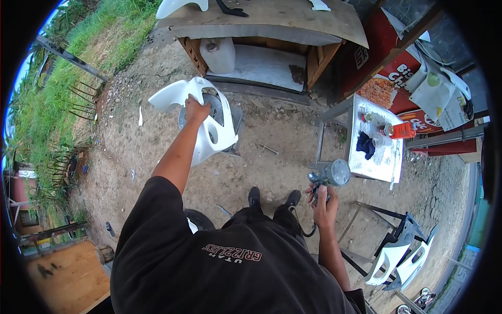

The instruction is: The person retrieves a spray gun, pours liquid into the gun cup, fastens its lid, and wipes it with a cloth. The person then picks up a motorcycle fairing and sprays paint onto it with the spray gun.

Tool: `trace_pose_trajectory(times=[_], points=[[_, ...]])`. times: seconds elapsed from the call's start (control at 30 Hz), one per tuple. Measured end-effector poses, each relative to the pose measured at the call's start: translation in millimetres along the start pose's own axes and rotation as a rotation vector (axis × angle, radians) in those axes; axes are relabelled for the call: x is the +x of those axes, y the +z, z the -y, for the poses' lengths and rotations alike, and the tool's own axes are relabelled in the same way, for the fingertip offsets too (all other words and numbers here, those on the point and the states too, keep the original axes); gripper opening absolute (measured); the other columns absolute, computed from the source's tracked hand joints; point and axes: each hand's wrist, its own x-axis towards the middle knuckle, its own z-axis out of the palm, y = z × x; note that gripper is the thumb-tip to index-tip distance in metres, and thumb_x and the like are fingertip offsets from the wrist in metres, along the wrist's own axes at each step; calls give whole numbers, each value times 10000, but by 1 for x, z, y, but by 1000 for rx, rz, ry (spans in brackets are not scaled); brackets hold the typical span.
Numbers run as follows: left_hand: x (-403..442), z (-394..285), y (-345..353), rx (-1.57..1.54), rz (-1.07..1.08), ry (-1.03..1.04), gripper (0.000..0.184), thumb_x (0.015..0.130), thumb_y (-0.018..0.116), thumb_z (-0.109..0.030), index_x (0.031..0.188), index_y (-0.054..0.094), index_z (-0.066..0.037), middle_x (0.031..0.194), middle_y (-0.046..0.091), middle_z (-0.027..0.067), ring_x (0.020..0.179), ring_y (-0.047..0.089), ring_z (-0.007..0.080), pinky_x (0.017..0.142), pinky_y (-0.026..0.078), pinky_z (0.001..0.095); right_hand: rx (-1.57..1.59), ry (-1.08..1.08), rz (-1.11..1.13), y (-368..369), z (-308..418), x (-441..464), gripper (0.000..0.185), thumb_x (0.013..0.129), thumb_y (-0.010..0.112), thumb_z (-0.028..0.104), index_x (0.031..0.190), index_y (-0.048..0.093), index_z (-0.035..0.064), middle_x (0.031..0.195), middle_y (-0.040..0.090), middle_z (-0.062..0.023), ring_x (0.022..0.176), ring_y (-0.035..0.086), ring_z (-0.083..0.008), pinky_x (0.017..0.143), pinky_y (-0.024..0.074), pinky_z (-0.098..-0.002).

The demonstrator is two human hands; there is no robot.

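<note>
My left hand (197,110) is closed on the edge of a white motorcycle fairing panel (219,137) with large cut-outs. The panel sits over a grey stand (238,118), and a round grey surface shows through its opening. In my right hand (325,207) is a paint spray gun (317,180), its handle wrapped by my fingers. A round grey cup (337,172) tops the gun, and a dark hose (309,232) runs from it toward my body. The gun is well apart from the panel.
On the right, a silver-topped table (361,162) holds jars, an orange-red container (403,130) and a dark cloth (365,145). More white panels (388,261) rest on a black frame at lower right. A wooden cabinet (272,26) with a white jerrycan (220,56) stands ahead.
</note>
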Motion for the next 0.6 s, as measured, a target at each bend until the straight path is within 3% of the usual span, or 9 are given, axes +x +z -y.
trace_pose_trajectory(times=[0.2, 0.3, 0.33, 0.43, 0.6], points=[[-10, 18, 0, -55, 60, 12, 1455, 874, 957, -618, 1804, 139, 146, 1834, 305, 406, 1745, 284, 509, 1426, 312, 488, 9, -10, -27, -1, 0, -4, 500, 1265, 529, 442, 1247, 727, -17, 1058, 810, -91, 778, 624, -67, 610, 417, -245], [-26, 28, -13, -165, 85, 77, 1402, 906, 931, -646, 1794, 199, 155, 1828, 327, 400, 1734, 324, 496, 1427, 304, 485, 14, -11, -32, -4, -6, -5, 505, 1263, 539, 444, 1270, 736, -21, 1074, 810, -87, 790, 614, -63, 622, 414, -249], [-39, 30, -16, -222, 56, 31, 1303, 966, 886, -644, 1796, 252, 134, 1823, 367, 380, 1706, 403, 470, 1410, 333, 479, 9, -21, -25, -4, -8, -6, 506, 1262, 542, 441, 1282, 740, -24, 1080, 809, -86, 793, 609, -63, 625, 410, -250], [-71, 38, -35, -343, 71, 84, 1137, 1036, 839, -591, 1808, 320, 65, 1807, 438, 340, 1676, 469, 442, 1378, 387, 470, -14, -48, -6, -7, -15, -7, 507, 1262, 549, 429, 1313, 750, -33, 1099, 807, -84, 796, 591, -59, 634, 397, -253], [-85, 85, -38, -283, 134, 230, 817, 1136, 743, -473, 1785, 462, -63, 1762, 547, 271, 1628, 547, 416, 1338, 440, 466, -40, -77, 31, -5, -24, -9, 493, 1265, 549, 398, 1328, 757, -44, 1125, 806, -86, 798, 574, -54, 641, 381, -253]])
